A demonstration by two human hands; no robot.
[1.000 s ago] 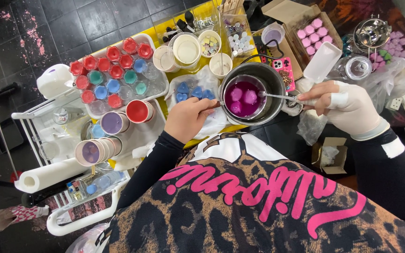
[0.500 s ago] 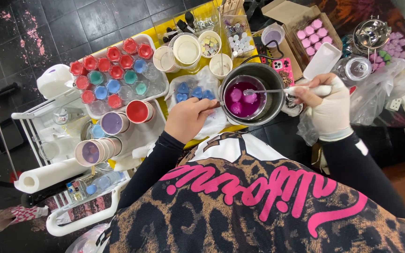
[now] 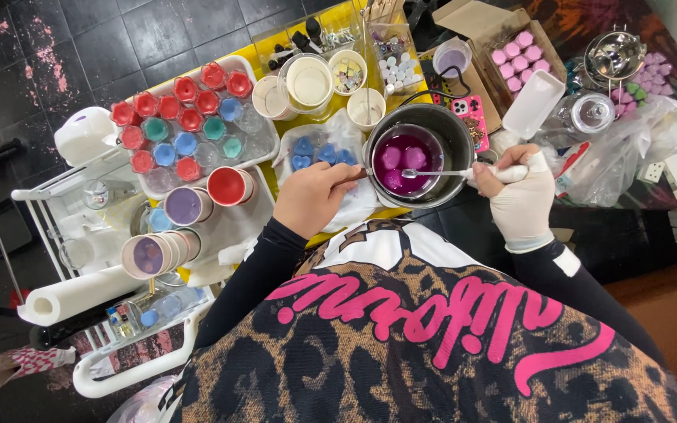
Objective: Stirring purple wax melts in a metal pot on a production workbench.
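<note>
A round metal pot (image 3: 454,135) holds dark purple liquid with pale pink lumps floating in it. My right hand (image 3: 520,196), in a white glove, grips the white handle of a spoon (image 3: 440,173) whose bowl lies over the liquid. My left hand (image 3: 313,197), bare, rests at the pot's left side with its fingers closed on the pot's handle. Blue heart shapes (image 3: 316,152) lie on white paper just beyond my left hand.
A tray (image 3: 264,141) of red, teal and blue filled cups stands at the left. Purple and red cups (image 3: 186,205), a paper roll (image 3: 76,296) and a white rack sit nearer left. Cream-filled jars (image 3: 309,81), a box of pink pieces (image 3: 520,48), a phone and plastic bags crowd the back and right.
My right hand has come in from the right and lowered toward the pot, bringing the spoon over the purple liquid. My left hand has stayed at the pot's left side.
</note>
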